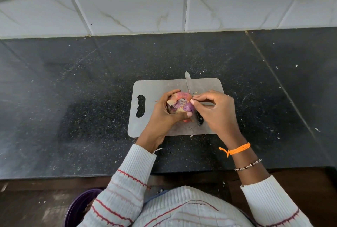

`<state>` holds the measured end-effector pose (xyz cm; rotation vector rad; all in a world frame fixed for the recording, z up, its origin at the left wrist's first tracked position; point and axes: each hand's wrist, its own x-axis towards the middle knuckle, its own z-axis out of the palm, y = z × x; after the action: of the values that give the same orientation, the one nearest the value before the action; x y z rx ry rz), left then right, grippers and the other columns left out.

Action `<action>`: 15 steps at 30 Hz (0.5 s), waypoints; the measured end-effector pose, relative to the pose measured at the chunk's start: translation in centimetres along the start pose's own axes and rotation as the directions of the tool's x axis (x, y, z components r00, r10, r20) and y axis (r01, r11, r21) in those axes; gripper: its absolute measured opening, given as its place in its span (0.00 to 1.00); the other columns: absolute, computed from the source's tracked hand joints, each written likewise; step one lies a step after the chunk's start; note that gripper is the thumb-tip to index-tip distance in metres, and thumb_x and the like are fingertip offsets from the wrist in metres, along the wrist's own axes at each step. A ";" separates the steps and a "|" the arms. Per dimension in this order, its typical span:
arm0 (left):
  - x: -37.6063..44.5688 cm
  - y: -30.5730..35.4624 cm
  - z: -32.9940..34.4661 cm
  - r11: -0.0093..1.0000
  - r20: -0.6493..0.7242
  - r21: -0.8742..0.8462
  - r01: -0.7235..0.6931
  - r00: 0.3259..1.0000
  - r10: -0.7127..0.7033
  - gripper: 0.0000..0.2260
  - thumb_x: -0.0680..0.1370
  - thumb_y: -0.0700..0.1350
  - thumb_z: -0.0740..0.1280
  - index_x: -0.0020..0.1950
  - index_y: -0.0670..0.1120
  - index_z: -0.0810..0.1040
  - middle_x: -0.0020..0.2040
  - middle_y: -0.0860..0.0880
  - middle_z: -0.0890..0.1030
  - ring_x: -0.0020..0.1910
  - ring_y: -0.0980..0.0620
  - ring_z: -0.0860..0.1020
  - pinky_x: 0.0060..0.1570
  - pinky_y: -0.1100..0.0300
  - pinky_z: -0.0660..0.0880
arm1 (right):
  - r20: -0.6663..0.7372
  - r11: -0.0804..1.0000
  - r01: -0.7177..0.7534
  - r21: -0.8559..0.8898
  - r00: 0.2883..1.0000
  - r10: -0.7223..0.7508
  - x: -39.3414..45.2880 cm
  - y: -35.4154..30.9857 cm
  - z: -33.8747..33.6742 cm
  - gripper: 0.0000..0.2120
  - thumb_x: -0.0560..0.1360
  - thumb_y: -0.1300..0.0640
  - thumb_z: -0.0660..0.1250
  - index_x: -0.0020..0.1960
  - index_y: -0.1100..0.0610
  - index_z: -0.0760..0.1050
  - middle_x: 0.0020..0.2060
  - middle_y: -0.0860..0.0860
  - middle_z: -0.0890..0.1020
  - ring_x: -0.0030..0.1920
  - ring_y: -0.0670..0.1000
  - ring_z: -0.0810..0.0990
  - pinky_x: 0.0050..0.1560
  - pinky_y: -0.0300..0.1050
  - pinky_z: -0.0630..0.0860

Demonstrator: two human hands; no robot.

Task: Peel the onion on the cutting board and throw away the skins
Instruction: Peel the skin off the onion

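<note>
Onion (182,102) sits over the grey cutting board (160,88), left hand (164,111) curled round it, right hand (215,106) pinching its skin; knife (189,84) lies on the board behind.

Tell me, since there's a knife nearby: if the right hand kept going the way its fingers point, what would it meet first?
Most likely the onion: the right hand points left, its fingertips already at the peel.

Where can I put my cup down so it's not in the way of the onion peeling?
The dark counter left of the cutting board is bare, up to the tiled wall. The counter right of the board is bare too. The board is crowded: the left hand holds the onion, the right hand pinches its skin, and a knife lies there.
</note>
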<state>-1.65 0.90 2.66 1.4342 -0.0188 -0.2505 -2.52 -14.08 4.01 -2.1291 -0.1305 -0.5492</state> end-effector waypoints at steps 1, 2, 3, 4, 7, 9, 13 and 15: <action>0.0 0.0 0.0 1.000 -0.001 -0.002 0.001 1.000 -0.001 0.31 0.65 0.29 0.74 0.65 0.42 0.70 0.56 0.44 0.78 0.51 0.50 0.79 0.54 0.56 0.78 | 0.000 1.000 0.010 0.005 1.000 -0.010 0.0 0.1 0.0 0.03 0.67 0.65 0.74 0.41 0.63 0.83 0.37 0.54 0.83 0.39 0.45 0.81 0.42 0.34 0.77; 0.0 0.0 0.0 1.000 -0.001 -0.009 0.002 1.000 -0.002 0.31 0.65 0.29 0.74 0.65 0.41 0.70 0.56 0.44 0.78 0.50 0.51 0.79 0.53 0.58 0.78 | -0.001 1.000 0.016 0.012 1.000 -0.016 0.0 0.1 0.1 0.02 0.67 0.66 0.74 0.40 0.63 0.83 0.36 0.54 0.83 0.38 0.45 0.81 0.41 0.32 0.76; 0.0 0.0 0.0 1.000 -0.001 -0.014 0.003 1.000 -0.003 0.31 0.65 0.29 0.74 0.65 0.41 0.70 0.55 0.43 0.78 0.49 0.52 0.79 0.51 0.59 0.78 | 0.000 1.000 0.025 0.014 1.000 -0.025 0.0 0.1 0.1 0.02 0.67 0.66 0.74 0.40 0.63 0.82 0.36 0.54 0.83 0.37 0.45 0.80 0.41 0.30 0.76; 0.0 -0.1 0.0 1.000 -0.002 -0.014 0.003 1.000 -0.003 0.31 0.65 0.28 0.74 0.65 0.41 0.70 0.55 0.44 0.78 0.49 0.53 0.79 0.50 0.60 0.78 | 0.006 0.999 0.035 0.011 0.999 -0.035 0.0 0.2 0.1 0.02 0.67 0.66 0.74 0.40 0.63 0.82 0.36 0.54 0.83 0.37 0.46 0.80 0.40 0.29 0.75; 0.0 -0.2 0.2 1.000 -0.010 -0.008 0.004 1.000 -0.005 0.30 0.64 0.29 0.74 0.65 0.40 0.70 0.55 0.43 0.78 0.49 0.52 0.79 0.51 0.60 0.78 | 0.023 0.999 0.052 -0.012 0.998 -0.052 -0.1 0.4 0.3 0.01 0.67 0.66 0.73 0.39 0.63 0.82 0.35 0.54 0.82 0.36 0.48 0.80 0.38 0.34 0.76; 0.0 -0.3 0.2 1.000 -0.008 -0.006 0.011 1.000 -0.011 0.31 0.64 0.29 0.74 0.65 0.40 0.70 0.56 0.43 0.78 0.50 0.51 0.79 0.54 0.58 0.78 | 0.017 0.998 0.049 -0.039 0.999 -0.048 -0.2 0.5 0.5 0.01 0.67 0.66 0.72 0.38 0.63 0.81 0.34 0.54 0.81 0.35 0.49 0.80 0.37 0.39 0.77; -0.1 -0.4 0.2 1.000 0.009 0.017 0.018 1.000 -0.019 0.31 0.63 0.30 0.75 0.64 0.43 0.71 0.57 0.45 0.77 0.53 0.49 0.78 0.57 0.54 0.77 | -0.010 0.998 0.003 -0.058 1.000 -0.003 0.0 1.0 0.4 0.03 0.68 0.68 0.71 0.37 0.62 0.80 0.34 0.53 0.81 0.33 0.49 0.80 0.36 0.40 0.77; 0.0 -0.4 0.2 1.000 0.010 0.020 0.023 1.000 -0.023 0.30 0.64 0.30 0.75 0.64 0.43 0.71 0.56 0.45 0.77 0.54 0.48 0.78 0.56 0.55 0.77 | -0.006 0.995 -0.099 0.028 0.995 0.099 0.0 1.3 0.2 0.03 0.71 0.66 0.70 0.40 0.61 0.81 0.35 0.52 0.82 0.36 0.48 0.82 0.39 0.39 0.79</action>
<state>-1.72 0.60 2.27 1.4537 -0.0136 -0.2775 -2.10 -14.71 2.95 -2.0944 -0.0274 -0.4941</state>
